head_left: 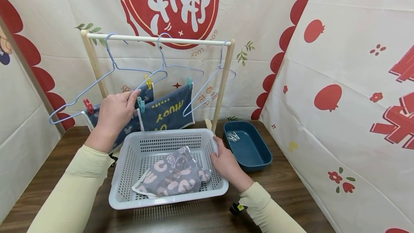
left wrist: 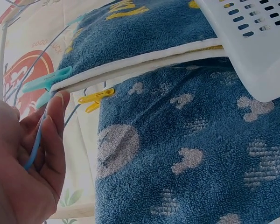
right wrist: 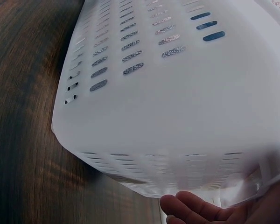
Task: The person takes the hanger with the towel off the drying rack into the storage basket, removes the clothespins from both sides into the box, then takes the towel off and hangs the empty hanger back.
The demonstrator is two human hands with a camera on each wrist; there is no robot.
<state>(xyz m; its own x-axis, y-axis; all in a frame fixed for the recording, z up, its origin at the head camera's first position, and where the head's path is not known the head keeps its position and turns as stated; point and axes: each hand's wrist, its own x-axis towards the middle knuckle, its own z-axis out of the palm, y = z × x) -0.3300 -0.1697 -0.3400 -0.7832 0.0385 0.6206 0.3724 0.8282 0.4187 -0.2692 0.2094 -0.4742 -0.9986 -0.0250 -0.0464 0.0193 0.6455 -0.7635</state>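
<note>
My left hand pinches the lower left part of the middle blue wire hanger, close to a teal clothespin. From that hanger hangs a navy towel with yellow letters, also held by a second teal clothespin. Behind my left hand, a navy towel with pale mouse shapes hangs from the left hanger by a red clothespin and a yellow one. My right hand grips the right rim of a pale grey slotted basket. Inside lies a crumpled grey-and-pink towel.
A wooden drying rack stands behind the basket. Its right hanger is bare. A dark blue bin at the right has several white clothespins in it. Printed cloth walls enclose the brown table.
</note>
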